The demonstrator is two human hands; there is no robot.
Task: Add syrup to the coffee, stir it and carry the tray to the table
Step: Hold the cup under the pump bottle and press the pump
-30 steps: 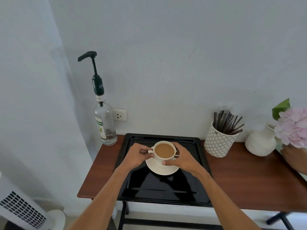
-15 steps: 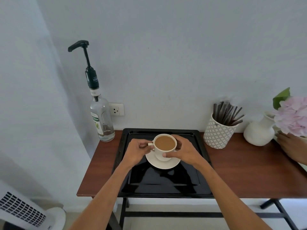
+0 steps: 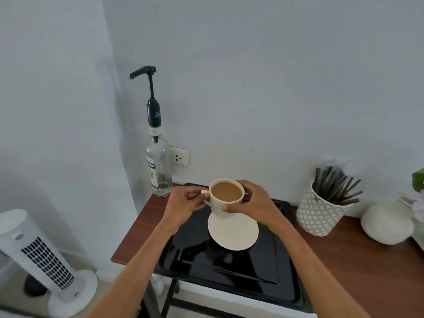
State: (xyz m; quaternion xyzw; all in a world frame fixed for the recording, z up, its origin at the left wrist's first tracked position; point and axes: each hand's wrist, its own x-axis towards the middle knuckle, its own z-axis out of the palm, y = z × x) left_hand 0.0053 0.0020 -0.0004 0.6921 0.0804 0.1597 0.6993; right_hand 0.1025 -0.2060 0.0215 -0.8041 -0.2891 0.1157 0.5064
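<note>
A white cup (image 3: pixel 226 203) of milky coffee is held above its white saucer (image 3: pixel 234 232), which lies on the black tray (image 3: pixel 229 267). My left hand (image 3: pixel 183 203) pinches the cup's handle. My right hand (image 3: pixel 254 203) wraps the cup's right side. The clear syrup bottle (image 3: pixel 159 166) with a black pump stands at the table's back left corner, left of the cup. Dark stir sticks (image 3: pixel 335 184) fill a patterned white holder (image 3: pixel 319 214) at the right.
The brown wooden table (image 3: pixel 358 253) stands against a white wall with a socket (image 3: pixel 180 156). A white vase (image 3: pixel 387 223) with pink flowers sits at the far right. A white tower fan (image 3: pixel 43 255) stands on the floor to the left.
Both hands have lifted the cup off the saucer and shifted it slightly left, toward the bottle. The view has swung left, so another person's hand at the right edge has left it.
</note>
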